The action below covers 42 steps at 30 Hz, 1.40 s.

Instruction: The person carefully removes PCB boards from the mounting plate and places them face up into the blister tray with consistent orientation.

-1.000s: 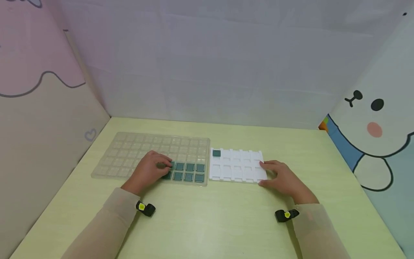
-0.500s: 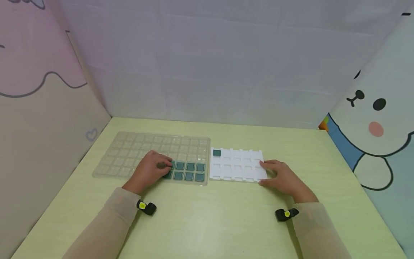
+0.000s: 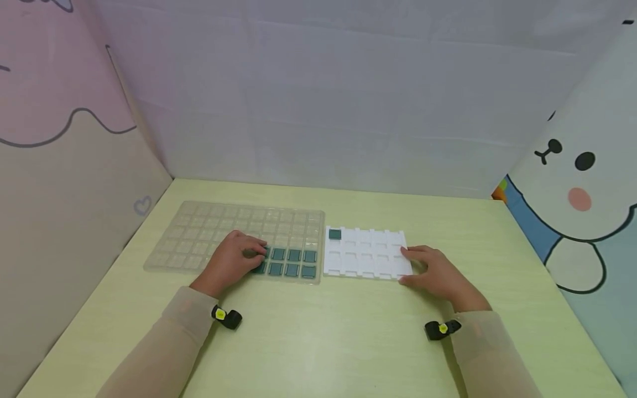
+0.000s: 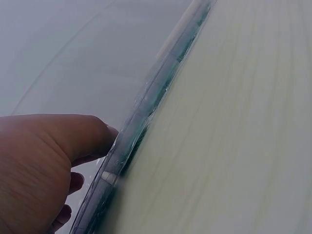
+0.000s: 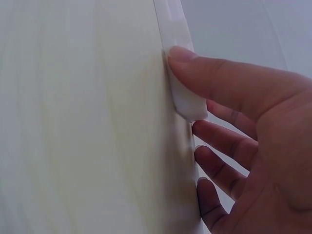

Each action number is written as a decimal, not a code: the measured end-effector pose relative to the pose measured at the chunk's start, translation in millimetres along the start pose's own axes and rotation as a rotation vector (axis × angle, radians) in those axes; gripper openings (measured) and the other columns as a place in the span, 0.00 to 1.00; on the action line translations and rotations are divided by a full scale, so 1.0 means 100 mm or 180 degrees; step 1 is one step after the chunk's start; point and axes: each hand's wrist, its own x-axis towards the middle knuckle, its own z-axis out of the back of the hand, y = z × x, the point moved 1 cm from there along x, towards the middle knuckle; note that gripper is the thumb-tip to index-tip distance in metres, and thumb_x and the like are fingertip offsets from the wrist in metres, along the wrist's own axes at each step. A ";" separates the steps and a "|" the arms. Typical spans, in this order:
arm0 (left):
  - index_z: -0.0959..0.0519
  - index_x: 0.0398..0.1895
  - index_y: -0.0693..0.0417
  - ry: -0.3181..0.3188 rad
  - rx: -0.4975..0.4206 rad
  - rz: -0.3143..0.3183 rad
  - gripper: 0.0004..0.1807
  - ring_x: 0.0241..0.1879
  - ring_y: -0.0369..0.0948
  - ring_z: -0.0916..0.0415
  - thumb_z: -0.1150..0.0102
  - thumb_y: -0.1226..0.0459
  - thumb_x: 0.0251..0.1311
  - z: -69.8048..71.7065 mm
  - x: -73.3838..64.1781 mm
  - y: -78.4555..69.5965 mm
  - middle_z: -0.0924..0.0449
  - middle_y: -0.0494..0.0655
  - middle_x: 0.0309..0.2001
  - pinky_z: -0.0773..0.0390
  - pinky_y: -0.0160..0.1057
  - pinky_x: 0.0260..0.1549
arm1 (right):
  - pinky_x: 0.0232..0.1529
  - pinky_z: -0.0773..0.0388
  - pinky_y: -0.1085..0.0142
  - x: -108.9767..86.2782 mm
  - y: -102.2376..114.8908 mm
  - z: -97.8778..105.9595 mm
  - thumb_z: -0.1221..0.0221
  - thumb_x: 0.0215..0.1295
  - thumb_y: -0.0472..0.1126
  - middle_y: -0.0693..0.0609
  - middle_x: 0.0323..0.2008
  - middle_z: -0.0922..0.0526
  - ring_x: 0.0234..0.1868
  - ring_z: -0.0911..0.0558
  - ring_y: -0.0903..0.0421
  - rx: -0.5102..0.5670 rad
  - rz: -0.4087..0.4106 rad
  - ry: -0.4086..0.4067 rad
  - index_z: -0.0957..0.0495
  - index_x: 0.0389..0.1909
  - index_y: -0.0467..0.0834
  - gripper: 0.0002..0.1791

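Observation:
In the head view a clear blister tray (image 3: 214,229) lies flat at left, with dark green square chips (image 3: 294,255) in its two near rows at the right. My left hand (image 3: 234,255) reaches over it, thumb and forefinger pinching at a partly hidden chip (image 3: 267,252) still down in its pocket. Beside it lies a white pocketed tray (image 3: 366,254) with one green chip (image 3: 335,234) in its far left pocket. My right hand (image 3: 433,271) grips the white tray's right end, forefinger at the side and thumb at the near corner; the right wrist view shows the thumb (image 5: 209,75) against the edge.
The pale wooden table (image 3: 318,342) reaches forward to a white cloth backdrop (image 3: 328,110). Printed panels stand at the left (image 3: 74,221) and right (image 3: 587,221). A black strap with a small camera sits on each wrist. The two trays lie nearly edge to edge.
Both hands and both trays keep their places on the table; the whole head view has shifted very slightly.

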 end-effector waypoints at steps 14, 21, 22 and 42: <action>0.08 0.37 0.47 -0.0012 -0.0083 0.0022 0.04 0.50 0.43 0.28 0.28 0.65 0.61 -0.01 0.03 0.00 0.14 0.41 0.53 0.24 0.50 0.49 | 0.70 0.44 0.35 -0.02 0.02 0.03 0.26 0.60 0.51 0.36 0.72 0.34 0.74 0.42 0.31 0.0040 -0.0077 0.0007 0.29 0.74 0.42 0.43; 0.08 0.37 0.47 -0.0034 -0.0104 0.0026 0.03 0.52 0.45 0.28 0.28 0.65 0.62 0.02 0.02 -0.04 0.14 0.42 0.53 0.24 0.52 0.51 | 0.71 0.44 0.35 0.00 0.01 0.02 0.26 0.60 0.50 0.35 0.72 0.34 0.74 0.42 0.30 0.0028 -0.0023 -0.0006 0.29 0.73 0.41 0.43; 0.09 0.37 0.47 -0.0038 -0.0096 0.0023 0.03 0.52 0.45 0.28 0.28 0.64 0.62 0.03 0.02 -0.05 0.14 0.42 0.53 0.24 0.52 0.51 | 0.70 0.44 0.35 0.00 0.01 0.02 0.26 0.60 0.50 0.35 0.72 0.34 0.74 0.42 0.30 0.0018 -0.0013 -0.0005 0.30 0.73 0.41 0.43; 0.10 0.44 0.53 0.0150 -0.0278 -0.0152 0.07 0.66 0.56 0.33 0.31 0.65 0.65 -0.06 0.21 -0.42 0.19 0.48 0.61 0.31 0.60 0.63 | 0.71 0.43 0.36 -0.01 0.01 0.01 0.25 0.60 0.50 0.35 0.72 0.33 0.74 0.41 0.31 0.0086 -0.0025 0.0014 0.29 0.73 0.40 0.43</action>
